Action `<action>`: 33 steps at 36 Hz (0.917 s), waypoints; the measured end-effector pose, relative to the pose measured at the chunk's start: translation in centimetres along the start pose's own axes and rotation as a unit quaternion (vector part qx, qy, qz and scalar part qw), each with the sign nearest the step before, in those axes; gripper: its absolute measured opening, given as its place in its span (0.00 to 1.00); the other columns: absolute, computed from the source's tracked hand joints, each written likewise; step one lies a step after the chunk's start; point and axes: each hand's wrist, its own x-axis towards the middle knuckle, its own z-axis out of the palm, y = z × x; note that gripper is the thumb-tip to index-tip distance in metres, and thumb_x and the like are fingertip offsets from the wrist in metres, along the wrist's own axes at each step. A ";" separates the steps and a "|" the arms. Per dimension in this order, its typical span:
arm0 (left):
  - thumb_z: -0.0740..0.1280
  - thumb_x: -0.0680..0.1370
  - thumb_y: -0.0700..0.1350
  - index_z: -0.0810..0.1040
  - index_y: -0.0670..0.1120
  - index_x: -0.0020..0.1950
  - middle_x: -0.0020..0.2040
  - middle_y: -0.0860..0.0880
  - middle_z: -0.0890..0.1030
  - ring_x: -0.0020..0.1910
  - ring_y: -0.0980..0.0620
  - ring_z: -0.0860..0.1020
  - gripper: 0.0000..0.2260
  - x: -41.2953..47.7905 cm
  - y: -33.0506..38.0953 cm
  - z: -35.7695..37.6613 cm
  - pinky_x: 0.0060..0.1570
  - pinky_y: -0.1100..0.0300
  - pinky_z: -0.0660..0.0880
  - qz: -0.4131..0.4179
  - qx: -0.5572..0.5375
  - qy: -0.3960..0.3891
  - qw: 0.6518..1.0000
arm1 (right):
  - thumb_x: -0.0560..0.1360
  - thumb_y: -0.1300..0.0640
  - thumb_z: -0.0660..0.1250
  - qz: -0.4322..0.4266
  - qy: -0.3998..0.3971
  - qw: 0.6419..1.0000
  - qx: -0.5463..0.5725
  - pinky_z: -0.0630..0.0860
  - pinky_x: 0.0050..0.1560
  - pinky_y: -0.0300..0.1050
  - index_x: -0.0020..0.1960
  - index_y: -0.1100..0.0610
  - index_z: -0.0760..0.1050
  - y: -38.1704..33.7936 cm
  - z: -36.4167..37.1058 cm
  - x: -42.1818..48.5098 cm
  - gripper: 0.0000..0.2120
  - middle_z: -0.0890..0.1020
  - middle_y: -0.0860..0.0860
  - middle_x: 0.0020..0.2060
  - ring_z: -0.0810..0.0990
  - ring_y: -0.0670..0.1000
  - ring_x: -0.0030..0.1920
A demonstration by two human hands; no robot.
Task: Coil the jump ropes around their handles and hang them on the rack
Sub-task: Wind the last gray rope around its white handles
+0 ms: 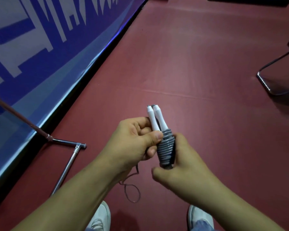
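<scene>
Both hands are clamped on the same jump rope point(166, 148), held in the air in front of the person. The left hand point(133, 140) has its thumb pressed on the top turns of the coil point(167, 144) and its fingers curled in by the handles point(154, 120). The right hand point(180, 165) cups the lower end from behind and below.

The bundle's long axis points away from the body with a slight lean left, handle tips farthest out. The two handles are smooth white plastic, tapered and lying side by side. The cord is grey, rubbery looking and wound in tight stacked turns, fatter in the middle.

It's not quite done, I'd say: a thin loose tail point(132, 191) hangs under the left wrist and loops just above the floor point(198, 55), so those last turns need winding or tucking.

The chrome tube frame point(65, 142) low on the left looks like the rack's foot. It's well off to the left of the bundle, so the left hand is nearer for the hang.

The floor is a matte maroon mat, with a glossy blue banner point(40, 47) along its left edge. A black chair base point(277, 75) sits at the far right, and white shoes point(100, 217) show at the bottom.
</scene>
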 end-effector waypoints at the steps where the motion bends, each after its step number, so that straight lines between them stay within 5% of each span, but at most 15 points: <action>1: 0.66 0.79 0.31 0.79 0.36 0.54 0.30 0.46 0.75 0.23 0.56 0.66 0.06 -0.1 0.0 0.0 0.23 0.67 0.64 0.004 0.006 -0.014 1.000 | 0.65 0.55 0.77 -0.004 0.011 1.000 -0.023 0.71 0.28 0.36 0.52 0.46 0.67 0.1 0.3 0.0 0.23 0.80 0.46 0.38 0.76 0.41 0.32; 5: 0.69 0.78 0.33 0.79 0.38 0.60 0.49 0.33 0.81 0.22 0.56 0.64 0.11 -0.4 0.6 -0.3 0.23 0.67 0.62 0.020 -0.007 -0.069 0.997 | 0.64 0.53 0.78 -0.028 0.068 0.997 -0.007 0.72 0.29 0.39 0.46 0.50 0.73 0.6 0.5 0.8 0.17 0.82 0.46 0.35 0.77 0.42 0.31; 7: 0.71 0.76 0.35 0.77 0.39 0.63 0.57 0.40 0.84 0.21 0.58 0.64 0.15 -0.3 0.8 -0.6 0.22 0.67 0.62 0.010 -0.049 -0.089 0.995 | 0.67 0.57 0.77 -0.038 0.073 0.996 0.042 0.71 0.27 0.41 0.46 0.50 0.73 0.3 0.1 0.9 0.14 0.81 0.48 0.32 0.73 0.43 0.27; 10: 0.70 0.75 0.38 0.74 0.38 0.66 0.62 0.43 0.83 0.20 0.58 0.66 0.20 -0.2 1.1 -0.9 0.20 0.68 0.63 -0.011 -0.111 -0.108 0.988 | 0.68 0.63 0.76 -0.064 0.066 0.987 0.134 0.72 0.27 0.41 0.54 0.43 0.68 0.0 -0.2 0.7 0.25 0.83 0.51 0.36 0.76 0.46 0.27; 16: 0.70 0.71 0.41 0.77 0.39 0.58 0.30 0.51 0.79 0.19 0.58 0.66 0.16 -0.5 1.5 -0.5 0.20 0.65 0.53 -0.063 -0.131 -0.074 0.987 | 0.69 0.67 0.76 -0.163 0.081 0.973 0.142 0.74 0.28 0.49 0.62 0.37 0.66 0.2 -0.1 0.3 0.34 0.84 0.54 0.37 0.77 0.52 0.28; 21: 0.70 0.72 0.40 0.80 0.41 0.50 0.33 0.49 0.80 0.19 0.58 0.65 0.09 -0.5 1.6 -0.8 0.22 0.63 0.52 -0.093 -0.099 -0.081 0.987 | 0.70 0.65 0.75 -0.187 0.091 0.976 0.066 0.78 0.33 0.51 0.58 0.39 0.70 0.4 -0.4 0.2 0.27 0.82 0.45 0.41 0.80 0.51 0.33; 27: 0.73 0.71 0.41 0.79 0.35 0.62 0.47 0.39 0.76 0.21 0.57 0.66 0.20 -0.4 1.4 -1.1 0.21 0.65 0.56 -0.111 -0.052 -0.090 0.988 | 0.70 0.65 0.75 -0.163 0.073 0.981 0.080 0.76 0.31 0.46 0.52 0.44 0.68 0.7 -0.5 0.5 0.23 0.83 0.45 0.42 0.79 0.47 0.32; 33: 0.74 0.70 0.43 0.81 0.36 0.55 0.36 0.44 0.75 0.23 0.57 0.67 0.16 -0.2 1.7 -1.8 0.23 0.67 0.60 -0.072 -0.045 -0.114 0.990 | 0.70 0.68 0.77 -0.078 -0.040 0.965 0.247 0.66 0.24 0.40 0.48 0.45 0.72 -0.1 -1.5 0.4 0.22 0.79 0.52 0.36 0.68 0.49 0.23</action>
